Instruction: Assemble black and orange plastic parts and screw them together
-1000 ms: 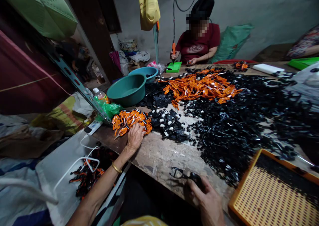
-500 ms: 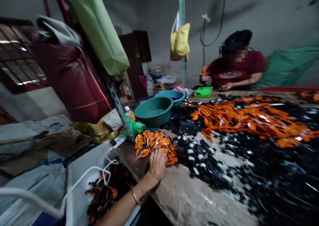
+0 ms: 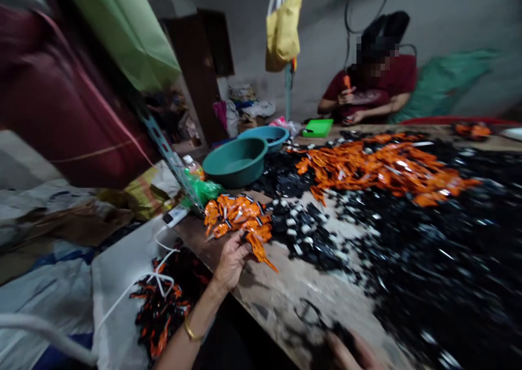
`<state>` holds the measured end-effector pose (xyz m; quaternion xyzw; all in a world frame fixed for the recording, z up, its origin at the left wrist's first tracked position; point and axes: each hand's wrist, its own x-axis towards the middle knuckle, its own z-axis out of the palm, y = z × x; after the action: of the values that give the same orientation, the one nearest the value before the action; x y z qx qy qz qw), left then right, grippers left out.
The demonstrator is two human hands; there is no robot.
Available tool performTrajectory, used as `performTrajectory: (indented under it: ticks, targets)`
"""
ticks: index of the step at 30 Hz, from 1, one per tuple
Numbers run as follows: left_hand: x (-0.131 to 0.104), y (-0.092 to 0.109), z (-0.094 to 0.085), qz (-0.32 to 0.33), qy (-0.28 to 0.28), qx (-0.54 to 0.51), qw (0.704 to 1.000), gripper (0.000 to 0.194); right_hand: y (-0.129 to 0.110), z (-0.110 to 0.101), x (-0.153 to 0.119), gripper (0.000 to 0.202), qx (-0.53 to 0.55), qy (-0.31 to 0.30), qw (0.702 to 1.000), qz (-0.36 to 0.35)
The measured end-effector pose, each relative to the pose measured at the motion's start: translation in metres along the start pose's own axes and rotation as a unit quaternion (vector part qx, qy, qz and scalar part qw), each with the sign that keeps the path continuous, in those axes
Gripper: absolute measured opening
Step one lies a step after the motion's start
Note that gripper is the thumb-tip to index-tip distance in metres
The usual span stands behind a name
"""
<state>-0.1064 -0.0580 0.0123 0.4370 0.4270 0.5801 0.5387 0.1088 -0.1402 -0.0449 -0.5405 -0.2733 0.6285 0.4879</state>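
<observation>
Orange pieces (image 3: pixel 259 246) in left hand (image 3: pixel 231 261)

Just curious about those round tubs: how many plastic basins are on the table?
2. A green basin sits at the table's far left corner, and a blue basin is right behind it, touching. Others may be hidden.

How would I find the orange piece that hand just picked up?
Start at the green basin by the table's left edge, then drop to the small orange pile below it. The orange piece hangs from the left hand, lifted clear while its neighbours lie flat.
</observation>
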Motion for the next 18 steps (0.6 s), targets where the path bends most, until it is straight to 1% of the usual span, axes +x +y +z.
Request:
performTrajectory:
  ticks: [2, 3, 4, 5, 8, 11, 13, 18]
  targets:
    - [-0.005, -0.01, 0.012, -0.062, -0.017, -0.104, 0.992, 0.033, -0.004, -0.001, -0.023, 0.039, -0.005, 0.072, 0.997, -0.003]
    - [-0.008, -0.014, 0.018, -0.087, -0.024, -0.132, 0.987, 0.034, -0.009, 0.004, -0.029, 0.038, -0.007, 0.104, 0.995, -0.011]
    - [-0.011, -0.019, 0.024, -0.105, -0.027, -0.151, 0.983, 0.035, -0.015, 0.011, -0.032, 0.035, -0.019, 0.146, 0.988, -0.037]
    - [-0.014, -0.022, 0.029, -0.118, -0.029, -0.167, 0.978, 0.035, -0.023, 0.018, -0.032, 0.033, -0.036, 0.161, 0.984, -0.063]
    - [-0.023, -0.03, 0.039, -0.137, -0.042, -0.194, 0.971, 0.034, -0.043, 0.034, -0.026, 0.028, -0.082, 0.18, 0.973, -0.118]
    - [-0.03, -0.032, 0.044, -0.142, -0.06, -0.207, 0.966, 0.035, -0.049, 0.036, -0.021, 0.025, -0.1, 0.182, 0.969, -0.136]
    - [-0.032, -0.033, 0.045, -0.139, -0.068, -0.21, 0.965, 0.036, -0.045, 0.031, -0.02, 0.026, -0.081, 0.189, 0.97, -0.131]
    - [-0.036, -0.033, 0.043, -0.126, -0.074, -0.207, 0.967, 0.036, -0.037, 0.019, -0.022, 0.029, -0.033, 0.195, 0.977, -0.082]
